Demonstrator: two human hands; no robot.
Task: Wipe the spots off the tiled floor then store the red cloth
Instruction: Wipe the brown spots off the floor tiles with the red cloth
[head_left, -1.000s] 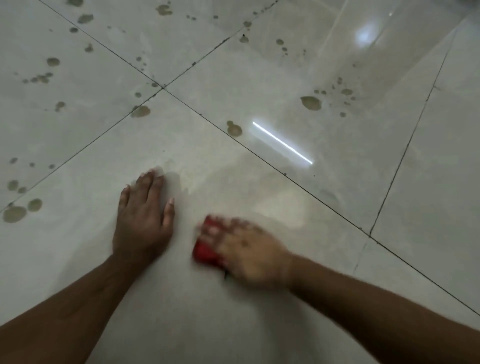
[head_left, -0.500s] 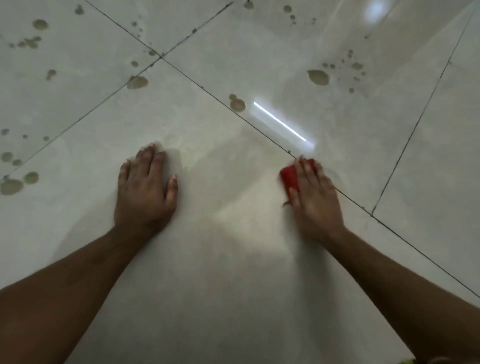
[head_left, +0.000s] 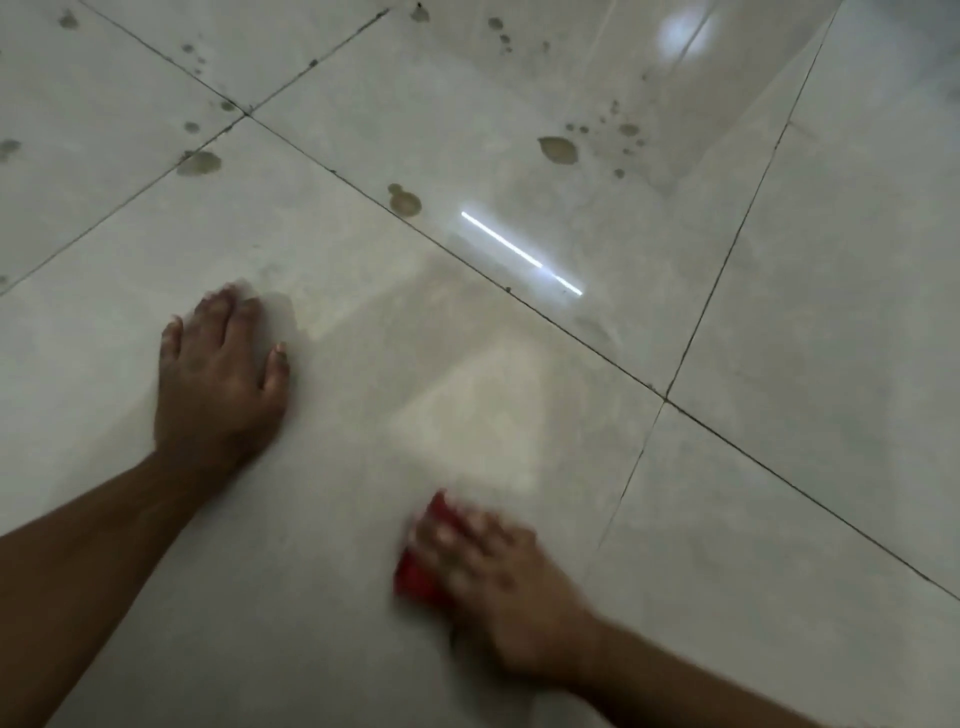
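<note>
Pressing flat on the glossy tiled floor, the left hand sits fingers spread; nearer the camera, right hand blurs atop the red cloth, grip unclear. Brown spots lie beyond the left hand.

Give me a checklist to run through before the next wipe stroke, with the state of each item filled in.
1. Red cloth under the right hand: ok, though blur hides the exact grip.
2. Left hand flat on the tiled floor as support: ok.
3. Tile under both hands free of spots: ok, none visible there.
4. Double spot by the grout line wiped: not ok.
5. Large spot and the small specks around it wiped: not ok.
6. Spot on the left tile wiped: not ok.
</note>
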